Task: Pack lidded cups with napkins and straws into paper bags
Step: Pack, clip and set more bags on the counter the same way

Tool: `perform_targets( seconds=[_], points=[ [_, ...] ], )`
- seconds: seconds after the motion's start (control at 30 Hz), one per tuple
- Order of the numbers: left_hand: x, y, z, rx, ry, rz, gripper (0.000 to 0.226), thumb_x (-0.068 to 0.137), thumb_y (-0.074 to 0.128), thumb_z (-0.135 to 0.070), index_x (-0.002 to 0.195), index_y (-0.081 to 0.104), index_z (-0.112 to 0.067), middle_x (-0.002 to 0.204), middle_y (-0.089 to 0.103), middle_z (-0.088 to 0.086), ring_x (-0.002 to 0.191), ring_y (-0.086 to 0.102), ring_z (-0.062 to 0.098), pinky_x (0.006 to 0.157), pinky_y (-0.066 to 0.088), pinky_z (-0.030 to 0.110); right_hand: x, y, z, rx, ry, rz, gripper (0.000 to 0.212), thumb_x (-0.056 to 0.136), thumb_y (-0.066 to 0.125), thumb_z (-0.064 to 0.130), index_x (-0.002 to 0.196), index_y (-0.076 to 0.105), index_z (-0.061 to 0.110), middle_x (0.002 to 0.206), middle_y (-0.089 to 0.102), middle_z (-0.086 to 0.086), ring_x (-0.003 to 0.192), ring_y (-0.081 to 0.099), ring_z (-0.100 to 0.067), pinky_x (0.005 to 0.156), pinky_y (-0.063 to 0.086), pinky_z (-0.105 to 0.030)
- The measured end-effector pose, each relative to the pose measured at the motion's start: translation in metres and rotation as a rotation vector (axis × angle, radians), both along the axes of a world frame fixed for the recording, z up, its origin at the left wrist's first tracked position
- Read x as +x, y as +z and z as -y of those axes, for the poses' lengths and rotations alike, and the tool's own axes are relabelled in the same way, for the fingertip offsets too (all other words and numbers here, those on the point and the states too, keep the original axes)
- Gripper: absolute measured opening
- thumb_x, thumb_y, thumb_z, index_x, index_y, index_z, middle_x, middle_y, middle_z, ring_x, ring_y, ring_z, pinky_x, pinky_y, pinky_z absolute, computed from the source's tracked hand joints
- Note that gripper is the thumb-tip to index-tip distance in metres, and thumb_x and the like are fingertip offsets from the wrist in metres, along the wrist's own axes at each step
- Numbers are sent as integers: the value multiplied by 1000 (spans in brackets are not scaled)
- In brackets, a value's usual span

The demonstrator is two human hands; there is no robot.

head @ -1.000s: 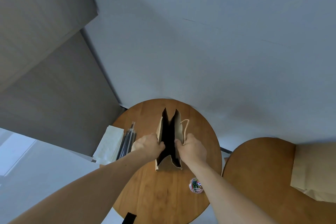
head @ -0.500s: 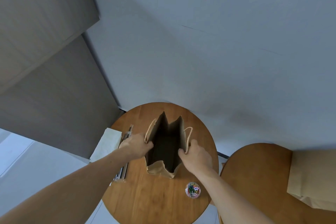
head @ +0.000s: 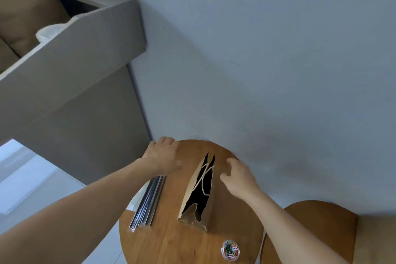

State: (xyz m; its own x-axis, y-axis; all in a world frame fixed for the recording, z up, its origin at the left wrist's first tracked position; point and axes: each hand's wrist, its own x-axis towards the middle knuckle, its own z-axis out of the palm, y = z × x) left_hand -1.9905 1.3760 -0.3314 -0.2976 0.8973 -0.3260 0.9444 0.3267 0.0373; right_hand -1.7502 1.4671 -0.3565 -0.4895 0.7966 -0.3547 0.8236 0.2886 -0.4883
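Flanking the bag (head: 198, 197), left hand (head: 164, 154) and right hand (head: 239, 180) hover loose-fingered.

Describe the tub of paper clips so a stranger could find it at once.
On the round wooden table against the grey wall stands an open brown paper bag. Nearer the camera than the bag, by the table's right edge, sits a small clear round tub. It alone holds bright multicoloured clips; the straws beside the bag are dark.
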Motion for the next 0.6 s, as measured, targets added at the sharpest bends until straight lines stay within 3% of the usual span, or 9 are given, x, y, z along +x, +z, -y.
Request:
perform_targets(
  seconds=[0.33,0.6],
  points=[
    [-73,125,-1,340,39,-100,67,91,50,-51,149,33,-21,155,32,1,145,23,22,115,25,42,-119,116,-26,272,223,-106,57,96,50,41,147,37,18,149,37,-2,137,32,-23,106,35,-37],
    [-198,228,55,567,123,-142,63,88,55,-47,144,41,-23,155,32,-1,145,21,22,115,23,41,-270,232,-9,510,284,-225,54,92,60,37,139,48,12,142,47,-10,134,39,-29,107,34,-36]
  ],
)
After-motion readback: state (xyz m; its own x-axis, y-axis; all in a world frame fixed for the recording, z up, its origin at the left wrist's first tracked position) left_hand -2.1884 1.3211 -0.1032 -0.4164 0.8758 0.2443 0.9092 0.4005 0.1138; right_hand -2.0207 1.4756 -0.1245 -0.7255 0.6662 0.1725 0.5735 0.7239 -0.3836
